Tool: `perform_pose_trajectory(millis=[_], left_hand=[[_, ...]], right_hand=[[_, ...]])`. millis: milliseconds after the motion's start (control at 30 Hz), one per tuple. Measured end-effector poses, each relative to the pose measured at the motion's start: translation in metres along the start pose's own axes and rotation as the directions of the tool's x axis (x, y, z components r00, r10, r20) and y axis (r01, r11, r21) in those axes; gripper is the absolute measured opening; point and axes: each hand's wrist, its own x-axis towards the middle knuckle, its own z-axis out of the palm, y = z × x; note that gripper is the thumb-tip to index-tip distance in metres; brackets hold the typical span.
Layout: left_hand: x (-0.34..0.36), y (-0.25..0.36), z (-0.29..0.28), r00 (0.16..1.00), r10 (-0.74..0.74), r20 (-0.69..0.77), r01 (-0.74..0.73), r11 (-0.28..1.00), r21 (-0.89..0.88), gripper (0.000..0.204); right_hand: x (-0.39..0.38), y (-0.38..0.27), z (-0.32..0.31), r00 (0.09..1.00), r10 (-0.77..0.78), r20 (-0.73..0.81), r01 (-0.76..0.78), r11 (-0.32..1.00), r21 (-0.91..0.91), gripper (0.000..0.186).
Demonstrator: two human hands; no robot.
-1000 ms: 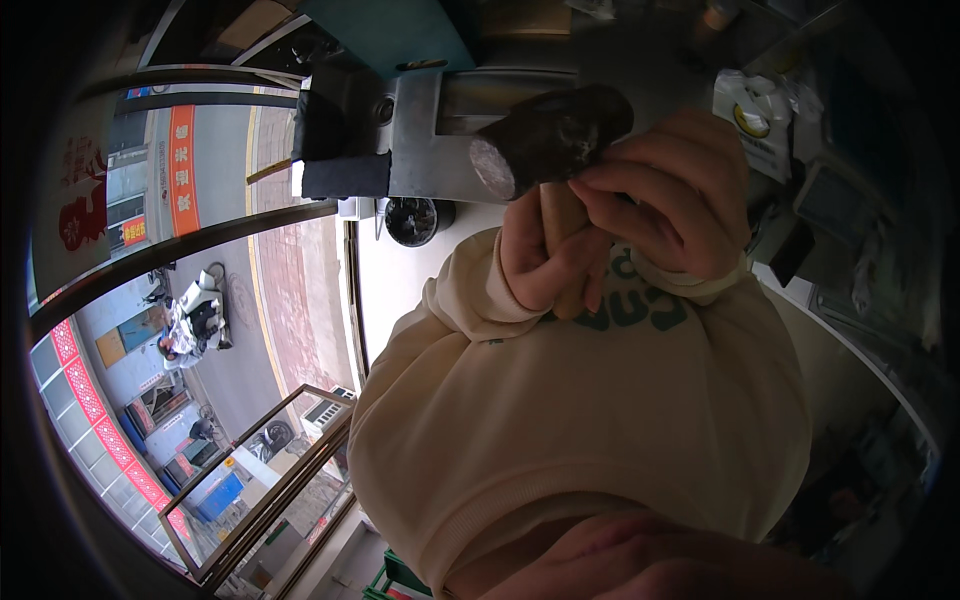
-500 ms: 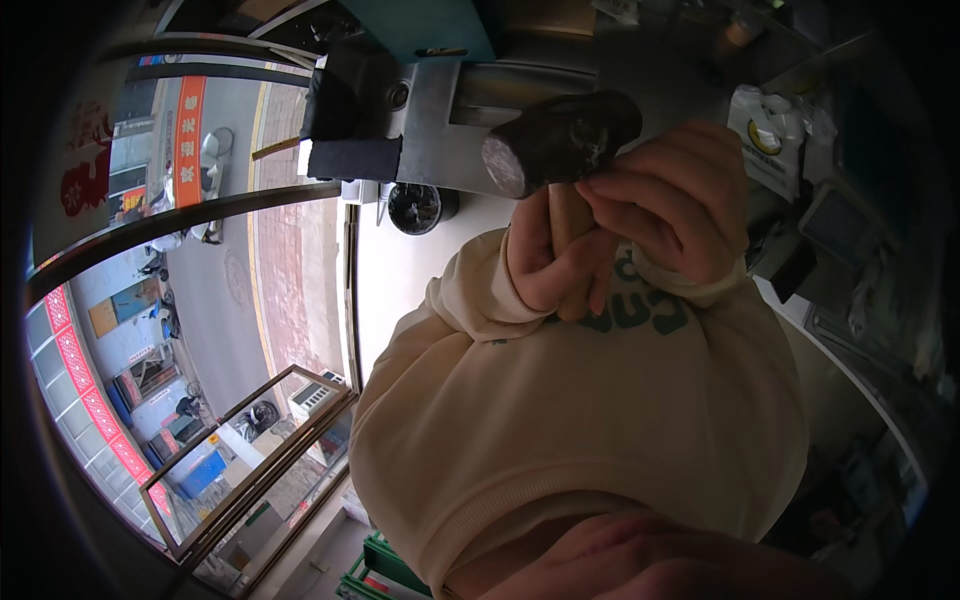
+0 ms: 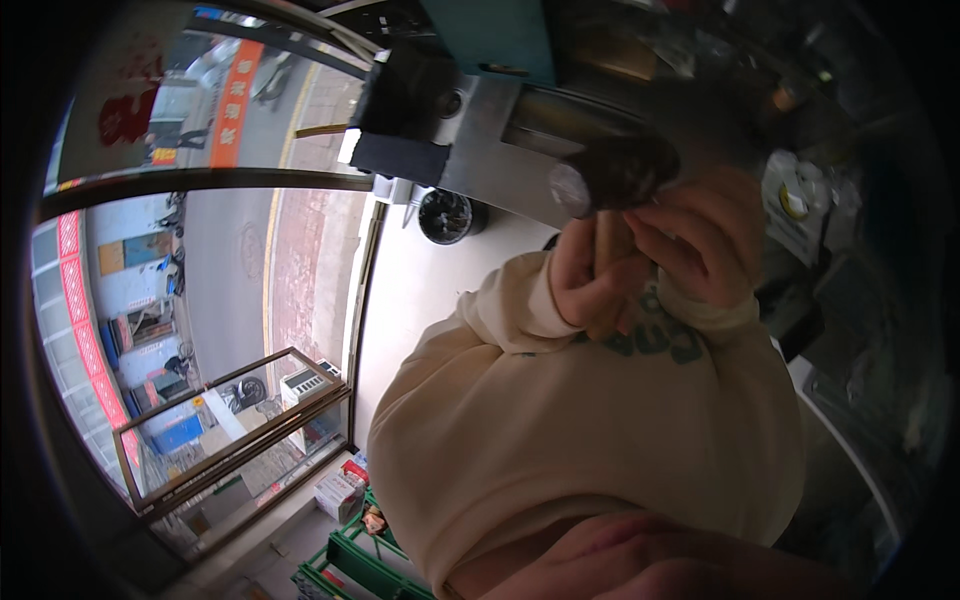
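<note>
A hammer with a dark cylindrical head and pale striking face is held upright on its wooden handle before my chest. My left hand is wrapped round the lower handle. My right hand is closed, thumb and fingers gripping just beneath the head and hiding part of it. Both hands are slightly blurred, and the cream sweatshirt is behind them.
A metal work surface holds dark blocks. A black bucket stands on the pale floor. Green crates are at lower left, a white plastic bag at right. Windows show a street.
The hammer and both hands have shifted right and down in the picture, still gripped alike. The surroundings have swung rightward as my view turned, and more green crates show.
</note>
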Motion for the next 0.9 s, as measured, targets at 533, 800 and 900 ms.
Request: perform_pose_trajectory(millis=[533,800,900], left_hand=[[-0.004,0.009,0.000,0.990,-0.106,-0.095,0.111,0.993,0.046,0.050],[0.002,0.008,0.008,0.993,-0.058,-0.102,0.064,0.996,0.061,0.053],[0.001,0.007,0.009,0.996,-0.028,-0.082,0.033,0.998,0.053,0.053]], right_hand=[[0.003,-0.002,0.000,0.997,0.057,0.055,-0.058,0.998,0.014,0.024],[-0.004,0.007,0.002,0.998,-0.018,-0.066,0.021,0.999,0.037,0.027],[-0.004,0.007,0.003,0.995,-0.039,-0.096,0.042,0.999,0.025,0.029]])
